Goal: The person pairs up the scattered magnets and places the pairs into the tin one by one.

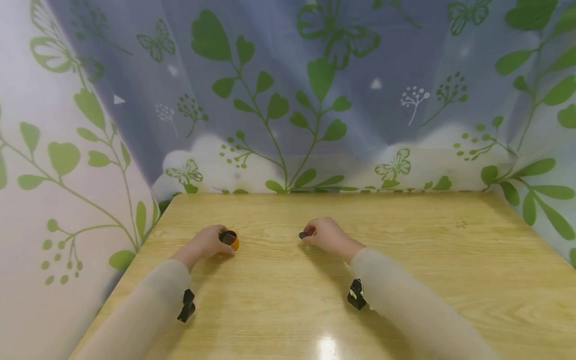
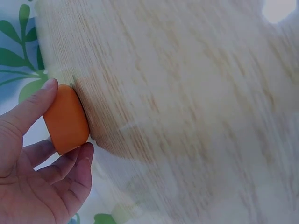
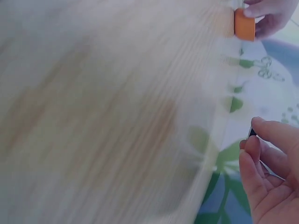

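Both hands down on wooden table [image 1: 405,260], each gripping something.
Left hand [image 1: 204,244] curls round orange case [image 1: 231,240]; right hand [image 1: 326,234], right of the case, pinches small dark piece [image 1: 303,235].

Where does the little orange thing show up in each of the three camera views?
Head view: the orange object sits left of centre on the wooden table, gripped by the left hand.
Left wrist view: at the left edge, pinched between the fingers.
Right wrist view: in the top right corner, small and far off.
Shared landmark: the left hand's fingers around it, against the pale wood grain.
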A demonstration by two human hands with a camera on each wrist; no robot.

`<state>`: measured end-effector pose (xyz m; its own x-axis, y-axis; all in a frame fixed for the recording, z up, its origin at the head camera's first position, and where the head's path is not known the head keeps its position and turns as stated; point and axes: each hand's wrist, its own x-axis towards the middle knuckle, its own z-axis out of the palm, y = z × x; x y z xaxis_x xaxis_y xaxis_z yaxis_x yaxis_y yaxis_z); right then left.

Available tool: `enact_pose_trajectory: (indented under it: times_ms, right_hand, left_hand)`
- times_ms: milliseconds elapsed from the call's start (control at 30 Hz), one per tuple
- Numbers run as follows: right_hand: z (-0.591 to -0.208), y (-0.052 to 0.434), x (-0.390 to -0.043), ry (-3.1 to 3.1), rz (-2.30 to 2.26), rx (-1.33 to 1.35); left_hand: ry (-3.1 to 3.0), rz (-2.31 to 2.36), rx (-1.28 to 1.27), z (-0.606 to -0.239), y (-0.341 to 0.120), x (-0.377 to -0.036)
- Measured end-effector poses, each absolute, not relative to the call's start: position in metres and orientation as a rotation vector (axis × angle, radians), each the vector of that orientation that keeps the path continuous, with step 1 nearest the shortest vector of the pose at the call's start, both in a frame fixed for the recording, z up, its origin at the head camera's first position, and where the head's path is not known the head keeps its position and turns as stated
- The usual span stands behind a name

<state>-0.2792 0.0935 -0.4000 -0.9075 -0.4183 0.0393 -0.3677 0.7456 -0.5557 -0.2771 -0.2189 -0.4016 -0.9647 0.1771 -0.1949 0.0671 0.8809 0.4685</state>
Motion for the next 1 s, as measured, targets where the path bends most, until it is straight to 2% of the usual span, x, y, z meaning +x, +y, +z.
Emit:
enact_pose_trajectory:
  times_ms: [400,1000]
  right_hand:
    - [-0.396,0.044,-0.282,2.792,-0.910,-0.726]
    - [-0.395,-0.042,-0.284,2.864,-0.697,-0.829]
  left_hand:
    - [2.844,0.697,0.213,-0.403,-0.222,-0.277]
    - [2.840,0.791,0.199,-0.404,-0.220,-0.275]
